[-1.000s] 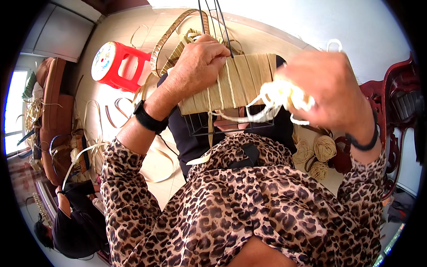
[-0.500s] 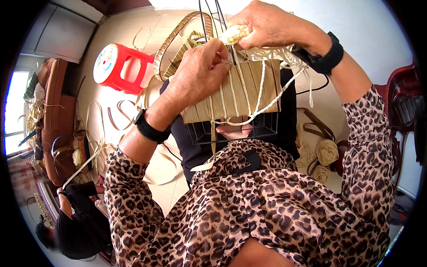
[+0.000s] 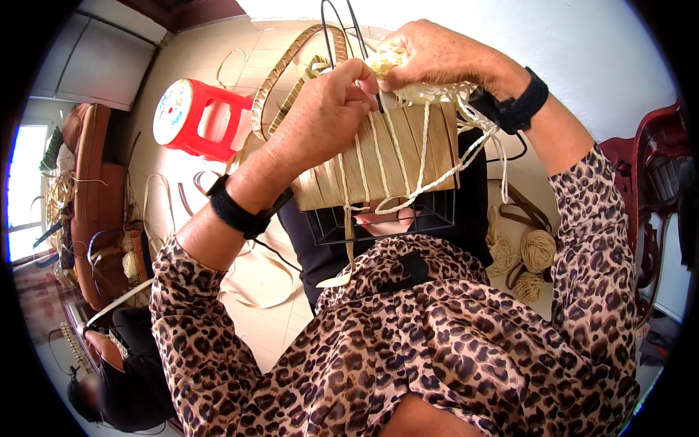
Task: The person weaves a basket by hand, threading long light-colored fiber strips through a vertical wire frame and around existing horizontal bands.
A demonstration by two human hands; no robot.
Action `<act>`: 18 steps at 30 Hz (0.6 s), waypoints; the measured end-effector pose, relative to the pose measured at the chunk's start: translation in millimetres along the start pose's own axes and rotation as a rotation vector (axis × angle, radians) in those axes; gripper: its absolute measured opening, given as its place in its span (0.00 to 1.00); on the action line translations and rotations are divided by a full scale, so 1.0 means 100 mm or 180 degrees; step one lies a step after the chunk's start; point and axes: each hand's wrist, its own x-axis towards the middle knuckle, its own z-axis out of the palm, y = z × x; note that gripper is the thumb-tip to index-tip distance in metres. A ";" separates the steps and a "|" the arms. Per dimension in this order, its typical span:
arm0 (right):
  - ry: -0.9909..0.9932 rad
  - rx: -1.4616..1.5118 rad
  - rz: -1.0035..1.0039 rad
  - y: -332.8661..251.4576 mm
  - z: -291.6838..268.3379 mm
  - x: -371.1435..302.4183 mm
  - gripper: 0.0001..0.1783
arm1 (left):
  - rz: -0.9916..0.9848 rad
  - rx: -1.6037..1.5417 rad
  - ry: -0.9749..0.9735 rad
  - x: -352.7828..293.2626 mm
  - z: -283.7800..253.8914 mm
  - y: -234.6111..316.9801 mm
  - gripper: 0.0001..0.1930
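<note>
A half-woven basket [image 3: 320, 186] of flat tan strips on a black wire frame [image 3: 437, 218] rests on my lap. Pale twisted cords [image 3: 399, 146] run down across its strips, and a long loop hangs over the near side. My right hand [image 3: 440, 58] is closed around a bunched hank of cream cord [image 3: 386, 62] above the far edge, with loose strands trailing below the wrist. Close beside it, my left hand [image 3: 328, 113] has its fingers pinched together at the basket's upper edge, next to the thin black wire handle. What lies between those fingertips is hidden.
A red stool [image 3: 218, 120] with a white top stands at the left, near a curved braided handle [image 3: 280, 69]. Balls of cord [image 3: 537, 251] lie on the floor at the right, and flat strips [image 3: 251, 295] at the left. Another person [image 3: 138, 371] sits at lower left, holding a strip.
My right hand and the cord hank have shifted slightly lower. My left fingers are curled more tightly at the basket's edge. The other person's strip has moved.
</note>
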 end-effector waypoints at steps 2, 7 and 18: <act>0.0071 0.0028 0.0006 0.02 0.04 -0.01 0.17 | -0.0112 -0.0133 -0.0128 0.01 -0.02 0.03 0.05; 0.0243 0.0121 0.0048 0.06 0.10 -0.04 0.17 | -0.0404 -0.0420 -0.0365 0.01 0.03 0.06 0.08; 0.0700 0.0749 0.0341 -0.03 0.17 -0.25 0.09 | -0.0269 0.0313 -0.0101 0.01 0.12 0.07 0.06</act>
